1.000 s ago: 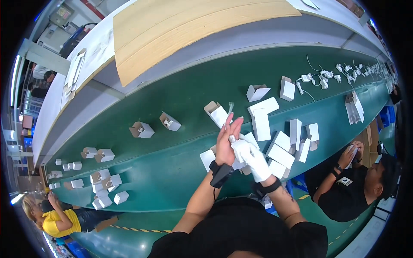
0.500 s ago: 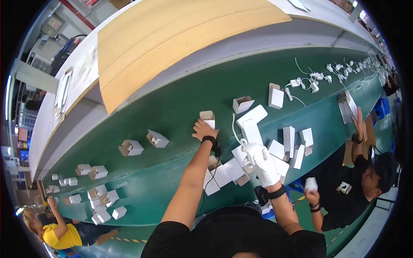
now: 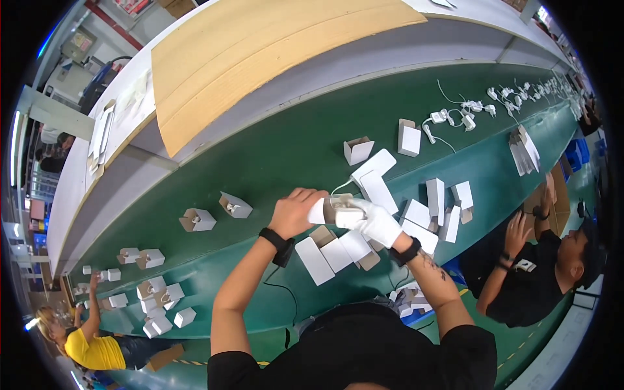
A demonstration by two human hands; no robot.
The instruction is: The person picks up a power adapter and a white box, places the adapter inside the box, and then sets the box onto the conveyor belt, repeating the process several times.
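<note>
**Both hands closed on one small box above the belt**

Far left, loose boxes (image 3: 153, 305) lie in a cluster on the green belt (image 3: 273, 156), near a person in yellow (image 3: 91, 348). Further right, two open boxes (image 3: 198, 220) sit apart on the belt.

Left hand (image 3: 296, 211), bare with a dark wristband, is curled around the left end of a small white box (image 3: 331, 209), fingers wrapped over it. The box is held off the belt, between the two hands, just above a row of flat cartons (image 3: 338, 253) at the near edge.

Right hand (image 3: 374, 222), in a white glove, is closed on the box's right end. Whether the box flap is open cannot be told.

Right of the hands, more cartons (image 3: 448, 201) lie scattered; white cables (image 3: 455, 117) lie beyond. A person in black (image 3: 533, 273) works at far right.
</note>
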